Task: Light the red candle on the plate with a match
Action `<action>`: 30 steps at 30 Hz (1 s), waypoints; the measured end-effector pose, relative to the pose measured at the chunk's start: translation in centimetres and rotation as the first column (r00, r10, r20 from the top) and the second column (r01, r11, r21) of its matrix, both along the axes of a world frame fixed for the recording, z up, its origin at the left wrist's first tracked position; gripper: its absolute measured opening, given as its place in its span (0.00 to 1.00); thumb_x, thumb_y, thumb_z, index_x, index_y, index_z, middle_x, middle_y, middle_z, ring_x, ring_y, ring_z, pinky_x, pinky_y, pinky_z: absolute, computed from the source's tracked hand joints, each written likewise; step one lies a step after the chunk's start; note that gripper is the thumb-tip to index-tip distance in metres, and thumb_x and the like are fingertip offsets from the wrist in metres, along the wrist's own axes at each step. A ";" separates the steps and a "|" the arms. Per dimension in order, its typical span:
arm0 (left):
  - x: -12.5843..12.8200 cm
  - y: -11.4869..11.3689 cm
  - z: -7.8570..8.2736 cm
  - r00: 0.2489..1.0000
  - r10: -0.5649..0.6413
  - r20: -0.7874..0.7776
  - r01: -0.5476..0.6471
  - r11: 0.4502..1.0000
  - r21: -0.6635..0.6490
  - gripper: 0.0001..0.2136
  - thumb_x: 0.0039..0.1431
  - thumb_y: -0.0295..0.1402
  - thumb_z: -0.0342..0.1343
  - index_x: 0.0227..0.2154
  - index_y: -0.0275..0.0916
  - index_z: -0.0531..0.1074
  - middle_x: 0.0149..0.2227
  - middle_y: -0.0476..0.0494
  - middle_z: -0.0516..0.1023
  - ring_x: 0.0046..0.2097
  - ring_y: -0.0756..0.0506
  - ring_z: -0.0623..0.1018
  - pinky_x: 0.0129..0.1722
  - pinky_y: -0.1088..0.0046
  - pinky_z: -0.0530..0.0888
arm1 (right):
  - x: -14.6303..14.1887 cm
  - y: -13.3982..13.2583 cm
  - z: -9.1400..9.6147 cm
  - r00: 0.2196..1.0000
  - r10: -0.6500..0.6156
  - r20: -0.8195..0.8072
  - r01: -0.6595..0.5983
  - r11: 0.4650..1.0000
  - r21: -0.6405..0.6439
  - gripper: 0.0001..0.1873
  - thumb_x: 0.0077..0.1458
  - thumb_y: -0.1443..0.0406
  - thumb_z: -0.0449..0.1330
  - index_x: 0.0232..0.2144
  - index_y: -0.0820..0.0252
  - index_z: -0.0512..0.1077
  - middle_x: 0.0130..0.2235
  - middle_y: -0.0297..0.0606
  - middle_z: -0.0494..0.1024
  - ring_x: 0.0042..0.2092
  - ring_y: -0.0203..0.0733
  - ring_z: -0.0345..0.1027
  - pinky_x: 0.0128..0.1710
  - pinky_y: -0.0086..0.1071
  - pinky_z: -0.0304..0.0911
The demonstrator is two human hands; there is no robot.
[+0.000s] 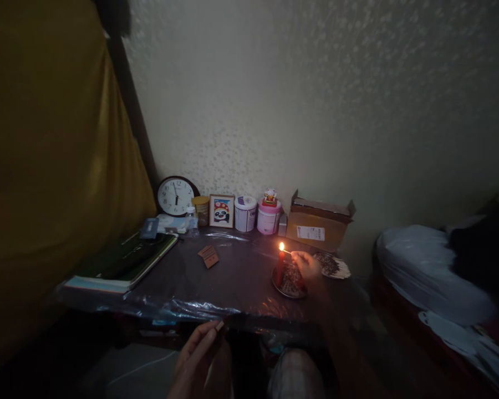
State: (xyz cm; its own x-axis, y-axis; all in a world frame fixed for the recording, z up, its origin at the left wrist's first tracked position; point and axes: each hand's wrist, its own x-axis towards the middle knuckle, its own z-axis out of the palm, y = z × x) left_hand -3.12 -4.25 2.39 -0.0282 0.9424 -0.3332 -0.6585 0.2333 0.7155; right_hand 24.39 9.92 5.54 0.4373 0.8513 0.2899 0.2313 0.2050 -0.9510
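Note:
A red candle [280, 265] stands lit on a small round dish [289, 285] on the dark table [237, 277]. My right hand [306, 264] reaches over the dish and holds a matchstick [286, 252] with its tip at the flame. My left hand [197, 357] is low, below the table's front edge, pinching a small box-like object [219, 326] between finger and thumb. A small brown matchbox-like piece [208, 256] lies flat on the table, left of the candle.
Along the wall stand a round clock [175, 195], a tin, a panda picture [222, 211], two tubs [245, 213] and an open cardboard box [318, 224]. Books [122, 265] lie at the table's left. A bed with bags [428, 271] is to the right. The room is dark.

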 end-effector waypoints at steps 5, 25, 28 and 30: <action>0.1 0.0 0.3 1.000 -0.003 -0.015 0.003 1.000 -0.009 0.15 0.34 0.37 0.70 0.28 0.40 0.78 0.35 0.43 0.82 0.50 0.35 0.76 0.47 0.63 0.72 | 0.0 0.1 -0.2 1.000 -0.012 0.021 0.012 1.000 0.003 0.16 0.44 0.52 0.60 0.25 0.58 0.74 0.25 0.37 0.76 0.29 0.42 0.70 0.29 0.33 0.66; 0.0 0.1 0.2 1.000 0.009 -0.014 -0.009 1.000 0.025 0.13 0.34 0.37 0.70 0.27 0.40 0.79 0.32 0.43 0.83 0.43 0.37 0.79 0.46 0.62 0.73 | 0.5 0.5 -0.8 1.000 -0.009 0.012 0.009 1.000 0.004 0.13 0.43 0.54 0.61 0.24 0.57 0.75 0.24 0.37 0.77 0.29 0.44 0.71 0.28 0.33 0.66; 0.1 0.3 0.2 0.999 -0.005 -0.033 0.006 1.000 0.016 0.14 0.33 0.37 0.70 0.27 0.40 0.79 0.33 0.43 0.84 0.43 0.37 0.79 0.46 0.63 0.73 | 0.5 0.5 -0.9 1.000 -0.005 0.001 0.005 1.000 -0.002 0.13 0.44 0.54 0.60 0.24 0.57 0.75 0.25 0.37 0.76 0.29 0.44 0.71 0.28 0.34 0.67; 0.0 0.4 0.0 0.999 -0.008 -0.035 0.009 1.000 0.020 0.14 0.33 0.37 0.70 0.27 0.40 0.79 0.33 0.43 0.84 0.44 0.37 0.79 0.47 0.63 0.73 | 0.5 0.5 -1.0 1.000 0.000 -0.005 0.000 1.000 -0.007 0.13 0.44 0.54 0.60 0.25 0.57 0.75 0.24 0.37 0.76 0.29 0.44 0.71 0.28 0.34 0.67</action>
